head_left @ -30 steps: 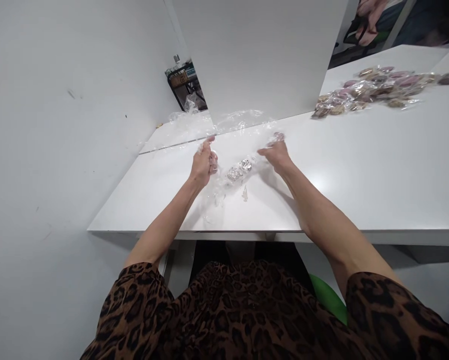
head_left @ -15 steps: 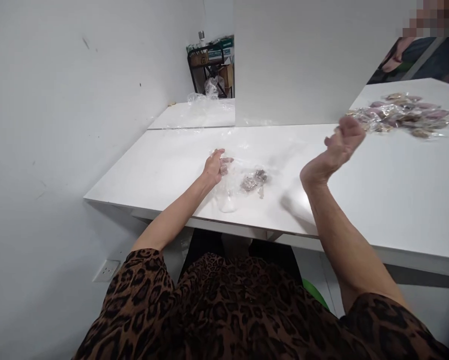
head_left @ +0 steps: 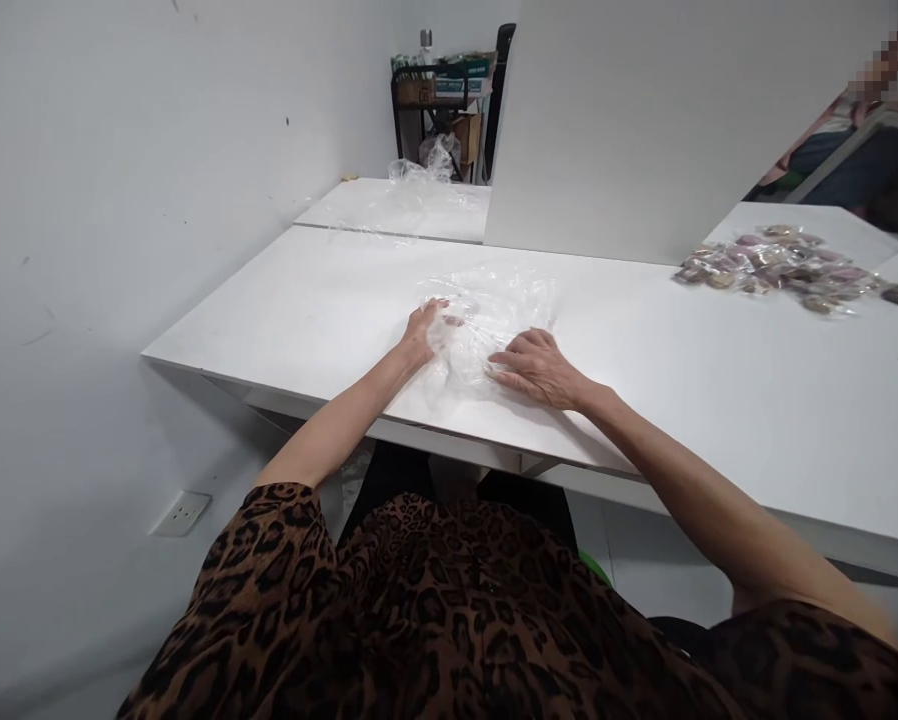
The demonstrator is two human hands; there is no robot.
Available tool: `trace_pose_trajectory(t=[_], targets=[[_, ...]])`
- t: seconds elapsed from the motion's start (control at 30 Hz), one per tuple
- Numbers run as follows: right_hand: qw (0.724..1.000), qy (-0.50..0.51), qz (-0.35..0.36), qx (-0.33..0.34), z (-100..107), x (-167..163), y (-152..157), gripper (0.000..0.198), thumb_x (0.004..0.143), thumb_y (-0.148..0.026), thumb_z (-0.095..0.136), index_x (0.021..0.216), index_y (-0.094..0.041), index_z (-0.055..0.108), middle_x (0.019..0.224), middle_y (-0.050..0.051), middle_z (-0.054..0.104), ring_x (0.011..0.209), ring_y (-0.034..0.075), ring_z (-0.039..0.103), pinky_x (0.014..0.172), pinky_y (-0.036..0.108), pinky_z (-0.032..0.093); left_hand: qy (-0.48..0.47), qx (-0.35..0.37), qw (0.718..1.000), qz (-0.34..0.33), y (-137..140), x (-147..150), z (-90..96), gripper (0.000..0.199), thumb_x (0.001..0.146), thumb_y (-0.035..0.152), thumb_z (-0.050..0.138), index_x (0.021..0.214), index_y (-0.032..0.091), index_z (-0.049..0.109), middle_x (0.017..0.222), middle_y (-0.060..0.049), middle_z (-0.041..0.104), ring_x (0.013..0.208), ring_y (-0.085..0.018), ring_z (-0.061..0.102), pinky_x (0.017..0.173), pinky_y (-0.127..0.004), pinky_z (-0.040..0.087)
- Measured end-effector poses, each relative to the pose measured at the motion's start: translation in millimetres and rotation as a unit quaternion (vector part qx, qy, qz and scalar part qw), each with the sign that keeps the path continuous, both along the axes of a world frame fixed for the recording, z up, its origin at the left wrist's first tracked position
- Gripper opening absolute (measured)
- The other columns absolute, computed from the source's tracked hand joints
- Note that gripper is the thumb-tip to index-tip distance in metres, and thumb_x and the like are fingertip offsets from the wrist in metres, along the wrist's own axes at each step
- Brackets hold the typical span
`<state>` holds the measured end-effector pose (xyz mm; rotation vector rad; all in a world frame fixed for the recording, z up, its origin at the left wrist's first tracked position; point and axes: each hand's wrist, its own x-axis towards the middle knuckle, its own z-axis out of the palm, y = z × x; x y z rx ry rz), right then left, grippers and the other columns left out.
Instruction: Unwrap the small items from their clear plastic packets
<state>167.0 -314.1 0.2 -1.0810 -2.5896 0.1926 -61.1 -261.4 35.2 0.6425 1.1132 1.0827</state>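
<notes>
No text can be read (print on the green-and-white box point(head_left: 477, 76) is too small).

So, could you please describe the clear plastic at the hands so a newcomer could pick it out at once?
Find the white table and the pale panel at its back. On the table before that panel, clear plastic lies between the left hand and the right hand. Unlike the crumpled plastic farther back, it is touched by both hands.
</notes>
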Motion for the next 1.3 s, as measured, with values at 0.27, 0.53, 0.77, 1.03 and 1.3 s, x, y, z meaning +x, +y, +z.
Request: trace_pose_trajectory(t=[0.27,0.53,0.77,1.03,1.3], targets=[[0.988,0.034,-0.118,0.090,-5,118,-48,0.047,0.103,-0.057,0.047,0.087,-0.023,0.075,0.100,0.013,0.073,0.106,0.031,0.064,0.098,0.053,0.045,0.099,0.067,0.993,0.001,-3,-7,-9.2,0.034,0.110,0.035,0.038,0.118,0.013,0.063,0.076,-0.003,0.072,0.037,-0.004,0.031,0.039,-0.021,0.026],[0.990,-0.003,-0.126,0.067,-12,61,-29,0.053,0.106,-0.058,0.039,0.138,-0.024,0.063,0.144,0.013,0.063,0.138,0.033,0.052,0.113,0.057,0.042,0.122,0.091,0.988,-0.022,-4,-13,-10.8,0.038,0.111,0.038,0.040,0.127,0.012,0.062,0.081,-0.004,0.074,0.040,-0.003,0.033,0.044,-0.020,0.029],[0.987,-0.097,-0.122,0.026,-16,56,-11,0.049,0.106,-0.053,0.038,0.136,-0.025,0.066,0.148,0.013,0.061,0.147,0.036,0.043,0.117,0.056,0.038,0.089,0.089,0.992,0.033,-4,-14,-13.0,0.036,0.111,0.035,0.036,0.130,0.015,0.058,0.069,0.002,0.067,0.034,-0.003,0.028,0.040,-0.020,0.019],[0.963,-0.016,-0.249,0.102,-14,155,-38,0.040,0.100,-0.049,0.045,0.107,-0.022,0.074,0.131,0.017,0.068,0.131,0.036,0.056,0.108,0.060,0.045,0.044,0.099,0.993,0.055,2,-10,-16.2,0.032,0.109,0.042,0.043,0.121,0.019,0.061,0.065,0.002,0.067,0.033,-0.003,0.024,0.040,-0.020,0.014],[0.914,0.119,-0.384,0.050,-35,177,-53,0.045,0.095,-0.060,0.051,0.102,-0.021,0.073,0.114,0.017,0.073,0.113,0.036,0.065,0.094,0.059,0.055,0.024,0.149,0.986,0.076,-3,-27,-12.9,0.035,0.107,0.049,0.046,0.120,0.022,0.064,0.073,-0.001,0.071,0.036,-0.003,0.025,0.039,-0.021,0.016]])
